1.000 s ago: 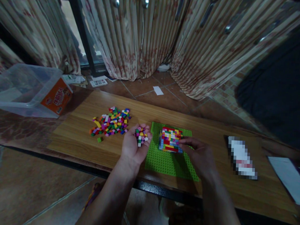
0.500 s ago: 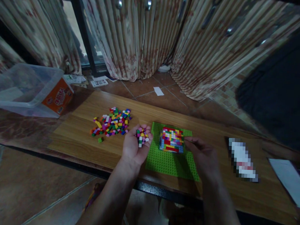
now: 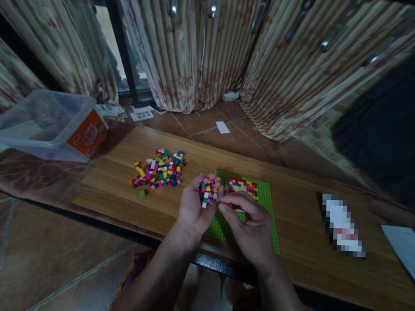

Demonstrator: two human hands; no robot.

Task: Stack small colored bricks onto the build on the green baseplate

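Observation:
My left hand (image 3: 195,213) is cupped palm up and cradles several small building bricks (image 3: 209,190) in white, green, yellow, pink and purple. Right beside that palm is my right hand (image 3: 252,226), thumb and forefinger pinched together at the edge of the bricks; what is between the fingertips, if anything, is too small to make out. Behind it, a block built of colourful bricks (image 3: 242,186) stands on a green studded baseplate (image 3: 272,225), its near part covered by the right hand. To the left, a loose heap of bricks (image 3: 164,169) lies on the wooden table.
A single green brick (image 3: 143,193) lies apart, in front of the heap. A clear plastic tub (image 3: 43,143) with an orange label stands at the left end. On the right are a blurred-out item (image 3: 342,225) and a white sheet (image 3: 404,251). Striped curtains (image 3: 184,58) hang behind the table.
My right hand has moved left from the right side of the brick block to my left palm. The view has shifted slightly; my left hand still cradles its bricks.

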